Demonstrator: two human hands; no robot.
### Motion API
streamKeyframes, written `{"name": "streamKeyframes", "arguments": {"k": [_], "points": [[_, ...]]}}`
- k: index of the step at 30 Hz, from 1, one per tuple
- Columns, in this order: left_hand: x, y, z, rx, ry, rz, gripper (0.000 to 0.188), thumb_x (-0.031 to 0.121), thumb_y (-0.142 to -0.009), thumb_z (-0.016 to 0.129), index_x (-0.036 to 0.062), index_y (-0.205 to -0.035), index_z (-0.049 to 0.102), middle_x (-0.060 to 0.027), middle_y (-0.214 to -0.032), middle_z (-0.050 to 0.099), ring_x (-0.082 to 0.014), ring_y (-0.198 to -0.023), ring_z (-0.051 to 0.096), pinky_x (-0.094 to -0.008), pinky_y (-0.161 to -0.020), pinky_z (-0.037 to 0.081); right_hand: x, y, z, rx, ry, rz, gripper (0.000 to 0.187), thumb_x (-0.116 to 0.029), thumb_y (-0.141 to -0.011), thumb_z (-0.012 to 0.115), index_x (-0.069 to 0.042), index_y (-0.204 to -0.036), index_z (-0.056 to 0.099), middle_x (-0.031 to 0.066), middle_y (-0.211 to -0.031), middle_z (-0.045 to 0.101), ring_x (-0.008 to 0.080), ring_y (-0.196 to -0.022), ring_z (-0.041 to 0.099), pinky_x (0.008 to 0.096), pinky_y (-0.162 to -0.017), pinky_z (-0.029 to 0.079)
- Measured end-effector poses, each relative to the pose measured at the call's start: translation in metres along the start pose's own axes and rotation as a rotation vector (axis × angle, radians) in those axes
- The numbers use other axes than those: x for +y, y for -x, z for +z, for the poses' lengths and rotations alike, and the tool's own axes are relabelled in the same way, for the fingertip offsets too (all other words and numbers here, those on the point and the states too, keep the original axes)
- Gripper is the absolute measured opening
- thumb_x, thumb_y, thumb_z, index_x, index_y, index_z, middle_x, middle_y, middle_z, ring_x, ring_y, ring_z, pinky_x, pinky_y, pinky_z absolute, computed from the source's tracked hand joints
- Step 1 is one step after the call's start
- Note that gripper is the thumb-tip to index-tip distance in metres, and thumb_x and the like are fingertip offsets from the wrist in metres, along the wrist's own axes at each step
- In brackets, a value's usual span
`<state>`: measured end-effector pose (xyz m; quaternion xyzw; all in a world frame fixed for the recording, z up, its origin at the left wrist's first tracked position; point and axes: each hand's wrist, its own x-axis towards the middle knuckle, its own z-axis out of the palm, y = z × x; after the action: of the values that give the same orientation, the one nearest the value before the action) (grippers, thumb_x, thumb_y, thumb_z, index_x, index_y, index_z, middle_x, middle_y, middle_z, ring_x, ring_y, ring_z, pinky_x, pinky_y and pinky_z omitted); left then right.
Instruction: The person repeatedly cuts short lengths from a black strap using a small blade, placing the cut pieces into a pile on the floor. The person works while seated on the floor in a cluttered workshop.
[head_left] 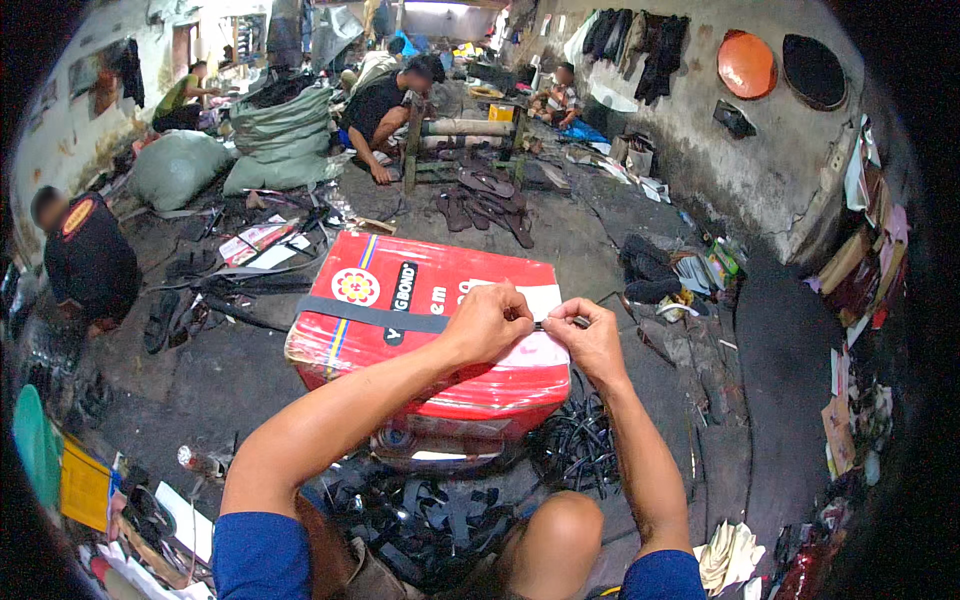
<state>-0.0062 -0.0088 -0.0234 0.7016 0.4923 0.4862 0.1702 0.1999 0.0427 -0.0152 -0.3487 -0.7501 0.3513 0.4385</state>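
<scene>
A stained wall (690, 125) fills the upper right of the frame, above a dark, cluttered floor (225, 400). At the upper left stand two bulging green sacks, the taller (285, 135) open at the top; right of them a person in a dark top (375, 115) crouches beside a low wooden stand (465, 140). Another person (92, 250) sits near the left edge. Mid-frame is a red box (485, 265) with white patches on its top, and at the lower centre, between the wearer's knees, lies a heap of black straps (430, 525); a tangle of thin black cords (575, 445) sits just beside the box's lower right. The left hand (488, 322) is over the box top, fingers curled in and thumb against forefinger; the right hand (588, 340) faces it, thumb and forefinger closed together. Both pinch a small dark piece (541, 325) above the box, right of the frame's centre. A flat grey strip (375, 315) runs across the box's left half toward the left wrist; whether it joins that piece cannot be told.
</scene>
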Motion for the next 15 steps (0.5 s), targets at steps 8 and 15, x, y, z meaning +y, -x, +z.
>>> {"name": "streamKeyframes", "arguments": {"k": [8, 15], "points": [[0.003, -0.030, -0.001, -0.164, -0.079, -0.043, 0.014, 0.016, -0.076, 0.075, 0.0017, -0.080, 0.077, -0.0167, -0.077, 0.073, -0.0247, -0.070, 0.072, -0.0376, -0.068, 0.057, 0.029, -0.002, 0.009, 0.144, -0.311, 0.276, 0.021, -0.011, -0.088, 0.079, -0.006, -0.092, 0.059, -0.0029, -0.079, 0.058, 0.0057, -0.067, 0.053, 0.0216, -0.059, 0.044], [0.003, -0.019, 0.015, -0.027, 0.130, 0.094, 0.009, 0.008, -0.079, 0.077, -0.0006, -0.082, 0.076, -0.0118, -0.078, 0.073, -0.0188, -0.071, 0.070, -0.0339, -0.067, 0.055, 0.031, 0.007, 0.005, 0.029, -0.306, 0.255, 0.027, -0.028, -0.104, 0.062, -0.014, -0.082, 0.056, -0.0084, -0.068, 0.048, 0.0029, -0.055, 0.040, 0.0241, -0.048, 0.033]]}}
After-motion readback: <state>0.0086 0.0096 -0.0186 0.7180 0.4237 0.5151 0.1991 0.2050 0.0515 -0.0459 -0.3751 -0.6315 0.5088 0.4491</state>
